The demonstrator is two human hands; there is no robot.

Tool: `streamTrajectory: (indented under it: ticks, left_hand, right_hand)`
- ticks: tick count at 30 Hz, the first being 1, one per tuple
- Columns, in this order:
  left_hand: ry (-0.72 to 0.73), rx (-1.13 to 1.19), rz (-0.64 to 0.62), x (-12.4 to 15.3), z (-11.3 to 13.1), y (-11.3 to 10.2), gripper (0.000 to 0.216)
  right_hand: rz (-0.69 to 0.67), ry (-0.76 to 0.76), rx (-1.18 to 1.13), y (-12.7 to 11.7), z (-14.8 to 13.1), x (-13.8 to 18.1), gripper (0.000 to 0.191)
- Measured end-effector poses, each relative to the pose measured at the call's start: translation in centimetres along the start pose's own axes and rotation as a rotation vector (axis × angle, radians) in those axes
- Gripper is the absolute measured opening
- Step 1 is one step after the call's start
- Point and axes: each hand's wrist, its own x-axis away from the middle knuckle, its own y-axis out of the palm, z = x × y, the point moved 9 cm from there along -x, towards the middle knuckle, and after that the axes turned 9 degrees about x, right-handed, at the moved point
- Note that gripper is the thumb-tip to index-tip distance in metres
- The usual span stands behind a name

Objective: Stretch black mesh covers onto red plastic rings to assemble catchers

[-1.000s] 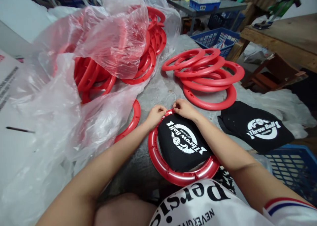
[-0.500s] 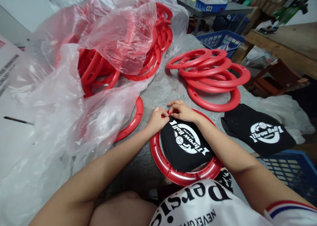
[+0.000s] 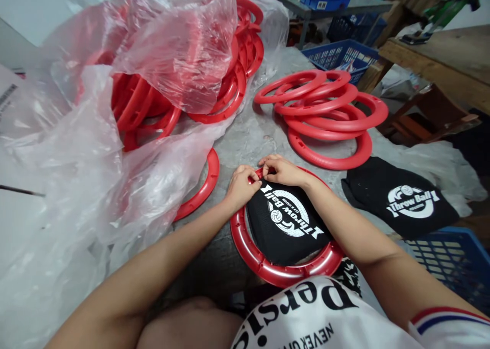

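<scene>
A red plastic ring (image 3: pixel 245 244) lies on the grey table right in front of me, with a black cloth (image 3: pixel 285 224) printed "Throw Ball" laid inside it. My left hand (image 3: pixel 240 185) pinches the cloth's far edge at the ring's far rim. My right hand (image 3: pixel 281 169) grips the same edge just to the right, fingers curled, almost touching the left hand.
A loose stack of red rings (image 3: pixel 325 117) sits beyond my hands. A clear plastic bag (image 3: pixel 115 109) full of more rings fills the left. Another black printed cloth (image 3: pixel 401 203) lies to the right, above a blue crate (image 3: pixel 451 262). One ring (image 3: pixel 204 183) pokes from under the bag.
My two hands have moved closer together on the cloth's far edge at the ring's rim. The view has shifted slightly; ring and cloth stay in place.
</scene>
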Motion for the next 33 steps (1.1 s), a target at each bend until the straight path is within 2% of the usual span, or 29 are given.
streamTrajectory:
  ticks: [10,33]
  left_hand:
    - [0.003,0.026,0.020,-0.12,-0.10,-0.19,0.012]
    - [-0.068,0.032,0.067,-0.54,-0.55,-0.31,0.017]
  right_hand:
    - [-0.017,0.019,-0.003,0.09,0.23,-0.11,0.001]
    - [0.017,0.067,0.040,0.34,0.50,-0.48,0.009]
